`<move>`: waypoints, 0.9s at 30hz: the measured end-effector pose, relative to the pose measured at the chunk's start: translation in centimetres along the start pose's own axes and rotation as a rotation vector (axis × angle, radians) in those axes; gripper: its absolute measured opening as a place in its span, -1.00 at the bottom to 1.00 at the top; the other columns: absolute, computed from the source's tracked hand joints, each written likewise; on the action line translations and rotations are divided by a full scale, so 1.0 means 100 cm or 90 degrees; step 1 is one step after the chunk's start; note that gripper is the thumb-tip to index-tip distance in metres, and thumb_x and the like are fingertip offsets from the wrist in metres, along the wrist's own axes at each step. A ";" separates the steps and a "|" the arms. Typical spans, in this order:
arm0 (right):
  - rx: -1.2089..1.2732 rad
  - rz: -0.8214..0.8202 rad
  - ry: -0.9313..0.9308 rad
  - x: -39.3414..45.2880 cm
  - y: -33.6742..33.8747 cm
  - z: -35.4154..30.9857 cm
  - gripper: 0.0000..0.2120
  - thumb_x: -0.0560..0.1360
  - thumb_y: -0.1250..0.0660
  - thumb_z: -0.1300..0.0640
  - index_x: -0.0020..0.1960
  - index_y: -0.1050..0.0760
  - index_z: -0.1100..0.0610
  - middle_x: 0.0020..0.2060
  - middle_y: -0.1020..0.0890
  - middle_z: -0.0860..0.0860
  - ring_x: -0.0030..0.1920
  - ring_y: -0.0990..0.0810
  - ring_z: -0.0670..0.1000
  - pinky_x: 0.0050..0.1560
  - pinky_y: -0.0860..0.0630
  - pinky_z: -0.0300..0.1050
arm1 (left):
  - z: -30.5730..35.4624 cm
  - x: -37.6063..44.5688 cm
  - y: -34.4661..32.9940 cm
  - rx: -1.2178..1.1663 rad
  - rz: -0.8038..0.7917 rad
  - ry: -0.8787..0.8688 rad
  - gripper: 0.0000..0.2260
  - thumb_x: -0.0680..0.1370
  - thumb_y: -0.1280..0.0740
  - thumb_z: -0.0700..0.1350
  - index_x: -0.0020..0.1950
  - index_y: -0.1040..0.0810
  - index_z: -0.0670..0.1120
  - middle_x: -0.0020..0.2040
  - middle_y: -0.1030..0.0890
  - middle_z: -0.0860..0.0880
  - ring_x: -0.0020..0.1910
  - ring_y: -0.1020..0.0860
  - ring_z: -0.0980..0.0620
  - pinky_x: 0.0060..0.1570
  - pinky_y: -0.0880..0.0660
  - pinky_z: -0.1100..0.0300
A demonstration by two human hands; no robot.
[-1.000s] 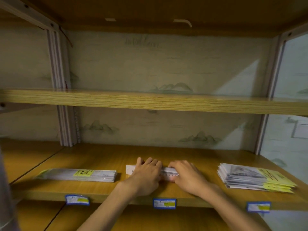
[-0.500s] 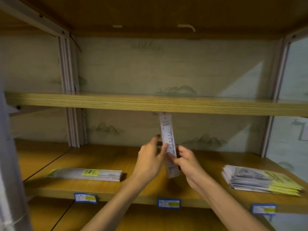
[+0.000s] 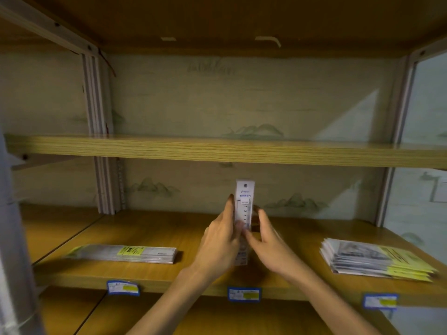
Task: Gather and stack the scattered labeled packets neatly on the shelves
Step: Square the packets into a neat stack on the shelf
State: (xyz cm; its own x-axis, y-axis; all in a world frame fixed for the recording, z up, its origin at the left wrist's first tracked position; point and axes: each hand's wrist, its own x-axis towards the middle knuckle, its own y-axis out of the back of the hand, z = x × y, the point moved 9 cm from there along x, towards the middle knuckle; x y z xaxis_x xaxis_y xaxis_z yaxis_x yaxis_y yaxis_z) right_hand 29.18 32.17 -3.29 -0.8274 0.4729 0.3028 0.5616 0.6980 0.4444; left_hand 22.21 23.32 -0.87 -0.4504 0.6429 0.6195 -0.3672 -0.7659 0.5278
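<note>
A small bundle of long white labeled packets (image 3: 244, 201) stands upright on its end on the lower shelf (image 3: 169, 238). My left hand (image 3: 221, 240) grips its left edge, thumb across the front. My right hand (image 3: 264, 238) holds its right edge, fingers wrapped behind. A flat stack of long packets with yellow labels (image 3: 125, 253) lies to the left. A fanned stack of wider packets with yellow ends (image 3: 372, 259) lies to the right.
An upper shelf board (image 3: 217, 151) runs across just above the bundle's top. Blue price tags (image 3: 243, 294) are clipped along the lower shelf's front edge. Metal uprights (image 3: 104, 165) stand at the left and right. Another shelf lies below.
The bundle lay flat under both hands a second ago. It was turned up on end, and now stands lower on the shelf with both hands squaring its edges.
</note>
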 end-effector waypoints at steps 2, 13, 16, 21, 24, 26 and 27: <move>-0.003 0.014 0.021 0.000 0.000 -0.003 -0.60 0.64 -0.17 -0.06 0.35 -0.13 -0.43 0.32 -0.39 -0.32 0.31 -0.37 -0.23 0.29 -0.45 -0.05 | 0.004 0.000 0.000 0.013 -0.001 -0.009 -0.46 0.68 -0.16 -0.09 0.62 -0.02 0.10 0.32 -0.51 0.05 0.18 -0.54 0.14 0.13 -0.58 0.05; -0.114 0.071 0.044 -0.001 0.000 0.000 -0.67 0.67 -0.15 0.10 0.40 -0.30 -0.11 0.16 -0.45 -0.25 0.07 -0.48 -0.30 -0.13 -0.51 -0.39 | -0.001 -0.006 -0.005 0.091 -0.010 -0.074 -0.27 0.65 -0.23 -0.19 0.62 0.20 0.10 0.33 -0.51 0.00 0.17 -0.57 0.10 0.10 -0.61 0.08; -0.155 0.100 0.029 0.001 0.003 0.009 -0.65 0.66 -0.17 0.08 0.42 -0.31 -0.12 0.20 -0.45 -0.23 0.25 -0.43 -0.21 0.18 -0.55 -0.18 | 0.002 -0.007 -0.007 0.104 -0.017 -0.085 -0.23 0.63 -0.26 -0.20 0.62 0.23 0.07 0.35 -0.50 -0.02 0.19 -0.56 0.08 0.12 -0.60 0.08; -0.183 0.117 0.035 0.000 0.001 0.016 -0.67 0.62 -0.20 0.01 0.37 -0.37 -0.18 0.23 -0.56 -0.21 0.28 -0.52 -0.09 0.17 -0.61 0.04 | 0.002 -0.005 -0.004 0.064 -0.030 -0.077 -0.20 0.62 -0.27 -0.25 0.61 0.23 0.09 0.29 -0.57 -0.03 0.10 -0.62 0.12 0.05 -0.63 0.07; -0.180 0.111 0.037 0.003 0.003 0.015 -0.66 0.61 -0.21 -0.03 0.38 -0.37 -0.20 0.23 -0.55 -0.22 0.27 -0.52 -0.11 0.17 -0.61 0.05 | 0.003 -0.003 -0.003 0.017 -0.042 -0.058 -0.25 0.64 -0.23 -0.23 0.61 0.20 0.13 0.25 -0.58 0.00 0.08 -0.62 0.12 0.05 -0.64 0.03; -0.172 0.091 0.020 0.003 0.003 0.014 -0.69 0.63 -0.17 -0.04 0.36 -0.33 -0.21 0.24 -0.51 -0.22 0.26 -0.49 -0.15 0.16 -0.59 -0.04 | 0.004 -0.003 -0.002 0.013 -0.040 -0.053 -0.26 0.66 -0.20 -0.20 0.61 0.24 0.16 0.24 -0.59 0.00 0.04 -0.63 0.12 0.05 -0.63 0.05; -0.158 0.072 0.009 0.002 0.001 0.015 -0.70 0.65 -0.14 -0.05 0.37 -0.30 -0.20 0.24 -0.48 -0.21 0.21 -0.49 -0.18 0.08 -0.59 -0.15 | 0.004 -0.004 -0.002 0.015 -0.039 -0.050 -0.26 0.67 -0.19 -0.18 0.60 0.27 0.17 0.25 -0.58 0.01 0.04 -0.62 0.12 0.06 -0.63 0.07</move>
State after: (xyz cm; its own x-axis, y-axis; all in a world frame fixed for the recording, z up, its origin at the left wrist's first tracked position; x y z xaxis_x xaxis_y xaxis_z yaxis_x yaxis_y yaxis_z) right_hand 29.07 33.12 -4.42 -0.7601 0.5315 0.3737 0.6352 0.4866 0.5998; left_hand 22.80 23.24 -0.94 -0.3623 0.6878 0.6290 -0.3722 -0.7255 0.5789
